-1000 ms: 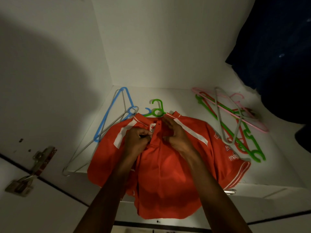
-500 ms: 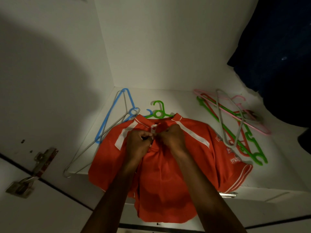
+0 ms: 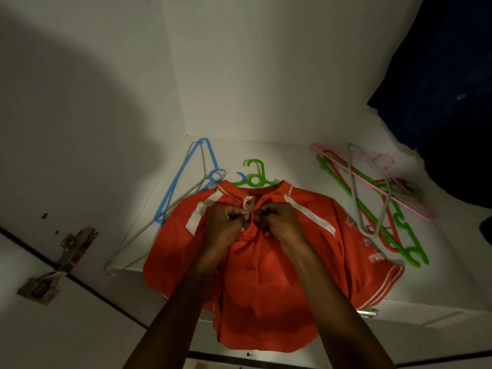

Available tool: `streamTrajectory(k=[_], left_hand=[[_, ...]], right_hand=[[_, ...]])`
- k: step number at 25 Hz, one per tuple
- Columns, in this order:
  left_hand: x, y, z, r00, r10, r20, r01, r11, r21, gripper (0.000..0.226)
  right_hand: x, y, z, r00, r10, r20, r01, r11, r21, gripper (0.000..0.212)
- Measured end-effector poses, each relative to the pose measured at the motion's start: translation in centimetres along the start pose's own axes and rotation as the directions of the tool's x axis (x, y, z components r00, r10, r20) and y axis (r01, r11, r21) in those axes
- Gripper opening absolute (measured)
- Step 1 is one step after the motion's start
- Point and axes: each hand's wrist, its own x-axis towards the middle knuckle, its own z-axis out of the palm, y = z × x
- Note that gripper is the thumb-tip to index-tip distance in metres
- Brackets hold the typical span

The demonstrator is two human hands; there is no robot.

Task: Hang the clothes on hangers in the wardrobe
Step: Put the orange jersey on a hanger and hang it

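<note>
- Compared with a second ago, the right hand has closed in from its looser, splayed pose on the collar, and both hands now meet knuckle to knuckle at the placket; the shirt and the hangers lie as they did.
- At far left, a door hinge marks the wardrobe's near edge.
- A blue hanger and a wire hanger lie on the shelf just left of the shirt, probably kept within reach.
- The left hand pinches the placket's left edge with curled fingers, likely to hold the cloth taut.
- The orange polo shirt lies flat on the shelf, collar far, its hem hanging over the near edge. A flat surface steadies it for buttoning.
- The green hanger sits inside the shirt with only its hook showing beyond the collar, so the shirt seems already mounted.
- The right hand pinches the opposite placket edge, fingers curled; the button being worked is hidden between the hands.
- A pile of spare hangers lies to the right, apart from the shirt.
- A dark garment hangs at far right.
</note>
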Motion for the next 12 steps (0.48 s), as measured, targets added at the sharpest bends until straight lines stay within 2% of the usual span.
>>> streamTrajectory(k=[4,8,12], left_hand=[[0.21,-0.04,-0.01,0.999,-0.030,0.011,0.031,0.998,-0.047,0.029],[0.23,-0.62,0.18,1.000,0.006,-0.008,-0.006,1.000,-0.004,0.025],[0.36,-0.81,0.43,0.997,-0.079,-0.017,0.075,0.985,-0.154,0.023]], right_hand=[[-0.17,0.17,0.03,0.999,0.032,-0.010,-0.030,0.991,0.129,0.023],[-0.33,-0.19,0.37,0.998,0.070,-0.011,-0.067,0.980,0.190,0.004],[-0.26,0.15,0.52,0.997,0.046,-0.059,-0.032,0.975,0.221,0.009]])
